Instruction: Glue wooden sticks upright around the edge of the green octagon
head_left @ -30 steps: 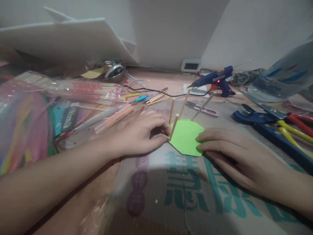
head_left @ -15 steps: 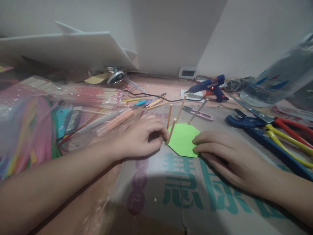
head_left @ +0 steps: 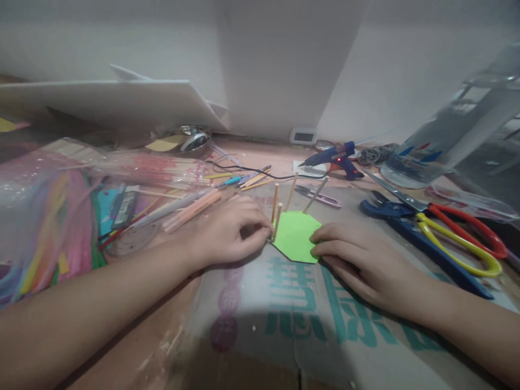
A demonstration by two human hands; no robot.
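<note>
A bright green octagonal board (head_left: 296,238) lies on flattened cardboard. Four thin wooden sticks, among them the front-left stick (head_left: 278,222), rise from its left and far edges; the back-right stick (head_left: 316,195) leans to the right. My left hand (head_left: 239,230) is at the board's left edge, beside the front-left stick. Its thumb and forefinger are pinched together, and anything between them is too small to name. On the right edge of the board, my right hand (head_left: 357,257) rests with bent fingers gripping the rim; its thumb is largely hidden.
Behind the board lie pink-handled snips (head_left: 319,196) and a blue glue gun (head_left: 333,160) with a red light lit. Scissors (head_left: 463,233) and blue cutters (head_left: 430,249) lie to the right, near a clear plastic container (head_left: 422,146). Bagged sticks (head_left: 154,168) and colourful strips (head_left: 60,227) fill the left.
The view has shifted slightly, so everything appears a little further left and the background lower. Both hands keep their places at the board's edges.
</note>
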